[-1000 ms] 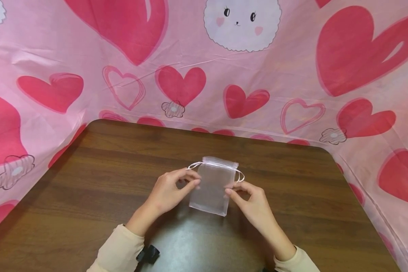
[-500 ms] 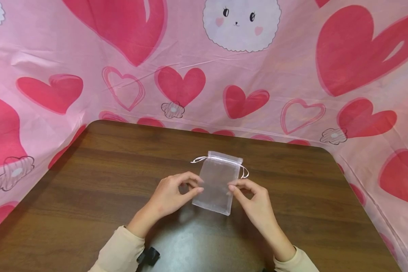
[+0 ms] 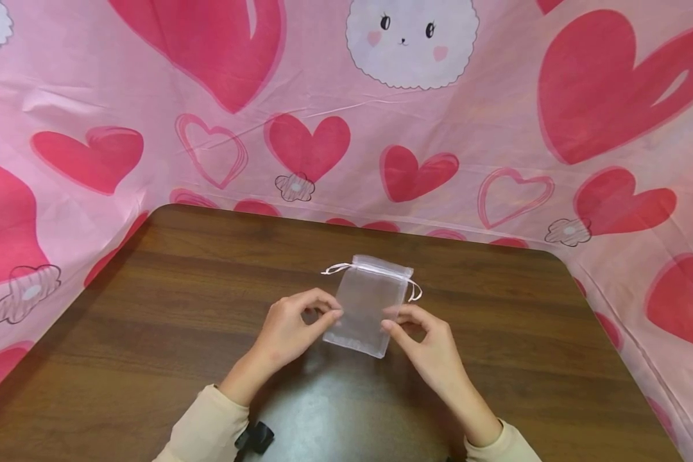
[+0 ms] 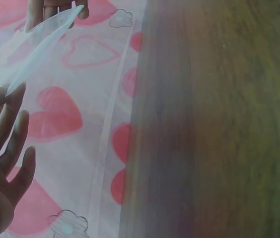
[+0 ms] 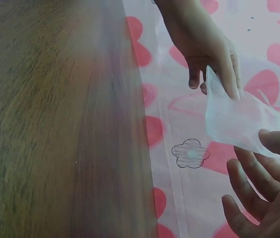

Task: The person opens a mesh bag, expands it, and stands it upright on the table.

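Note:
Both hands hold up a small sheer white organza drawstring bag [image 3: 362, 308] above the table. My left hand [image 3: 294, 324] pinches its left edge between thumb and fingers. On the opposite edge, my right hand [image 3: 430, 340] pinches with thumb and index finger. The bag's gathered top points away from me, and a white ribbon loop [image 3: 414, 290] sticks out at each side. In the left wrist view the bag [image 4: 40, 47] appears as a thin slanted sheet, the left hand's [image 4: 6, 144] other fingers spread below. The right wrist view shows the bag [image 5: 239, 119] stretched between both hands.
A brown wood-grain table [image 3: 208, 269] with rounded far corners lies beneath the hands. Pink cloth [image 3: 346, 83] printed with hearts hangs round its back and sides. A black strap piece [image 3: 256, 437] sits at the left cuff.
The bag first moved slightly away and to the right, then came back a little toward me, its bottom edge lifting. Both hands stay at its side edges, having slid lower along them.

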The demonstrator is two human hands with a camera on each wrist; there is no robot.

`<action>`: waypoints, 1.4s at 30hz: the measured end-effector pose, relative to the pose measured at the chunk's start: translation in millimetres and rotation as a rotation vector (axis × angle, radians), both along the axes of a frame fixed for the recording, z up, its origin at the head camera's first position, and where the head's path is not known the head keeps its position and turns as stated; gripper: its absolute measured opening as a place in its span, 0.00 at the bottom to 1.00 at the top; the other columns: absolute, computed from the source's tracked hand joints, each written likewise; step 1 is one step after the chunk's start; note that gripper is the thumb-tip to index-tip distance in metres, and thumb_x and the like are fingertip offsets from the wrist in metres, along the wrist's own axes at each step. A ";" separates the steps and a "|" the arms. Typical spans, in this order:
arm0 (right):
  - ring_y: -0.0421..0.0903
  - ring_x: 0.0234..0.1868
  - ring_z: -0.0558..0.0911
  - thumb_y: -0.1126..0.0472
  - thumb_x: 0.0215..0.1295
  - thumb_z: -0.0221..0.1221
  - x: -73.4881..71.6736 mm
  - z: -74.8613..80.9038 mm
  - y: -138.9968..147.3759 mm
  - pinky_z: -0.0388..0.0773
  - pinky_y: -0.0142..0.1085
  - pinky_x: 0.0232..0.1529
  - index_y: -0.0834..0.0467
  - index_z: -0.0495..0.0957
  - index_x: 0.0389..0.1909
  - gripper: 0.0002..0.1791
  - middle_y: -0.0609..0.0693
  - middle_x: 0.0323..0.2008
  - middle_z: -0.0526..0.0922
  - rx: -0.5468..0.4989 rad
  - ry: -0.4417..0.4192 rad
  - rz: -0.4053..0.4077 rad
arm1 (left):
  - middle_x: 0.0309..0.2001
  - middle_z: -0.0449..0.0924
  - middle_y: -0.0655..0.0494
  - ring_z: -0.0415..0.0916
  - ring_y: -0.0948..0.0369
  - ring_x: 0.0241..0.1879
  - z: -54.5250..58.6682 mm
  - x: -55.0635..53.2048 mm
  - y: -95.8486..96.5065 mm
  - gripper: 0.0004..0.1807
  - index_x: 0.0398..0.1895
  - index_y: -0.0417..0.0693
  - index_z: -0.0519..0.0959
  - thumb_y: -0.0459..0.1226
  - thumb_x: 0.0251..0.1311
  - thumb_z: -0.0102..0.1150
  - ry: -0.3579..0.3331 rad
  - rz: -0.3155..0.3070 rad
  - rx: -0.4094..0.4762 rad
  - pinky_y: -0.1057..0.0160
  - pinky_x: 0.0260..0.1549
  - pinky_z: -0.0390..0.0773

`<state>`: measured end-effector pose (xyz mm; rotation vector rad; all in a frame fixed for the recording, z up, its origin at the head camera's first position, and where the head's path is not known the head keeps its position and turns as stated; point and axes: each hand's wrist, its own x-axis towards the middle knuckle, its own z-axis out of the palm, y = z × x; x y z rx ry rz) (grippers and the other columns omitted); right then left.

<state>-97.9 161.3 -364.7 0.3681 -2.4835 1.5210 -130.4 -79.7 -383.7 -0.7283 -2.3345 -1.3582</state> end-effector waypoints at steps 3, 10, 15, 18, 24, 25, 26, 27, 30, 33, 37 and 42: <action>0.40 0.33 0.82 0.59 0.61 0.69 0.6 -0.9 -0.9 0.75 0.33 0.37 0.52 0.85 0.41 0.08 0.40 0.31 0.86 0.001 0.007 0.019 | 0.26 0.82 0.73 0.79 0.73 0.30 0.1 -0.1 -0.7 0.07 0.33 0.56 0.83 0.37 0.55 0.73 0.013 0.016 0.015 0.61 0.33 0.79; 0.40 0.33 0.82 0.62 0.60 0.69 0.0 -3.7 -2.3 0.77 0.32 0.37 0.54 0.85 0.38 0.06 0.41 0.31 0.86 -0.012 0.032 0.047 | 0.28 0.83 0.72 0.79 0.72 0.31 2.5 0.2 -1.9 0.06 0.33 0.56 0.83 0.37 0.55 0.73 -0.002 0.033 0.024 0.61 0.34 0.80; 0.40 0.33 0.82 0.63 0.60 0.69 -0.9 -2.7 -2.1 0.77 0.33 0.39 0.54 0.85 0.34 0.03 0.39 0.29 0.85 -0.015 0.053 0.026 | 0.29 0.83 0.71 0.79 0.72 0.31 2.6 0.1 -1.7 0.06 0.33 0.56 0.83 0.38 0.56 0.73 -0.028 0.034 0.012 0.58 0.34 0.80; 0.40 0.33 0.82 0.62 0.60 0.69 -1.5 -1.2 -1.0 0.76 0.33 0.38 0.54 0.84 0.33 0.03 0.40 0.28 0.85 -0.023 0.058 0.008 | 0.29 0.83 0.72 0.78 0.73 0.31 2.6 0.2 -1.2 0.06 0.33 0.57 0.84 0.39 0.56 0.72 -0.043 0.025 -0.003 0.60 0.34 0.79; 0.42 0.31 0.83 0.62 0.61 0.68 -2.6 3.4 1.3 0.75 0.32 0.34 0.55 0.85 0.34 0.02 0.43 0.28 0.85 -0.070 0.039 -0.039 | 0.29 0.81 0.75 0.77 0.73 0.31 2.2 2.0 0.1 0.05 0.35 0.60 0.84 0.42 0.57 0.71 -0.068 -0.009 -0.036 0.60 0.34 0.77; 0.42 0.31 0.83 0.62 0.61 0.68 -2.9 4.0 1.7 0.75 0.32 0.34 0.55 0.85 0.34 0.02 0.44 0.28 0.85 -0.077 0.034 -0.046 | 0.29 0.81 0.75 0.77 0.74 0.31 2.1 2.4 0.4 0.05 0.35 0.60 0.84 0.42 0.58 0.71 -0.072 -0.016 -0.038 0.59 0.34 0.77; 0.42 0.31 0.83 0.62 0.61 0.69 -3.2 4.5 2.0 0.75 0.33 0.34 0.56 0.85 0.34 0.03 0.44 0.28 0.85 -0.085 0.031 -0.052 | 0.29 0.81 0.76 0.77 0.74 0.31 2.0 2.7 0.8 0.05 0.35 0.60 0.84 0.42 0.58 0.71 -0.073 -0.021 -0.039 0.59 0.34 0.77; 0.42 0.31 0.83 0.63 0.61 0.69 -3.7 4.9 2.4 0.75 0.33 0.33 0.56 0.85 0.34 0.03 0.45 0.28 0.85 -0.091 0.029 -0.057 | 0.29 0.81 0.76 0.77 0.74 0.31 1.9 3.0 1.2 0.05 0.35 0.61 0.84 0.43 0.58 0.71 -0.072 -0.025 -0.041 0.58 0.34 0.78; 0.42 0.30 0.82 0.63 0.60 0.69 -4.7 6.4 2.8 0.75 0.33 0.33 0.57 0.85 0.34 0.03 0.46 0.27 0.85 -0.102 0.027 -0.072 | 0.29 0.81 0.76 0.77 0.74 0.31 1.5 3.6 2.2 0.04 0.34 0.61 0.84 0.43 0.57 0.71 -0.062 -0.027 -0.043 0.59 0.33 0.77; 0.41 0.30 0.82 0.62 0.60 0.69 -5.3 7.3 2.8 0.75 0.32 0.33 0.57 0.85 0.34 0.04 0.46 0.27 0.85 -0.100 0.025 -0.085 | 0.29 0.81 0.75 0.77 0.74 0.31 1.1 3.7 3.3 0.05 0.33 0.60 0.85 0.41 0.56 0.72 -0.044 -0.020 -0.034 0.60 0.32 0.78; 0.42 0.32 0.83 0.61 0.61 0.69 -4.2 7.3 2.3 0.75 0.33 0.35 0.56 0.85 0.36 0.05 0.46 0.28 0.85 -0.090 0.001 -0.069 | 0.29 0.82 0.72 0.77 0.73 0.30 1.2 3.7 4.5 0.05 0.32 0.57 0.85 0.38 0.55 0.73 -0.028 -0.005 0.006 0.59 0.32 0.79; 0.42 0.35 0.83 0.58 0.61 0.69 0.2 5.6 1.3 0.76 0.33 0.37 0.54 0.85 0.40 0.08 0.44 0.30 0.86 -0.044 -0.045 -0.041 | 0.29 0.83 0.70 0.77 0.71 0.30 3.8 4.8 4.3 0.05 0.32 0.56 0.85 0.37 0.55 0.73 -0.022 0.051 0.040 0.59 0.32 0.79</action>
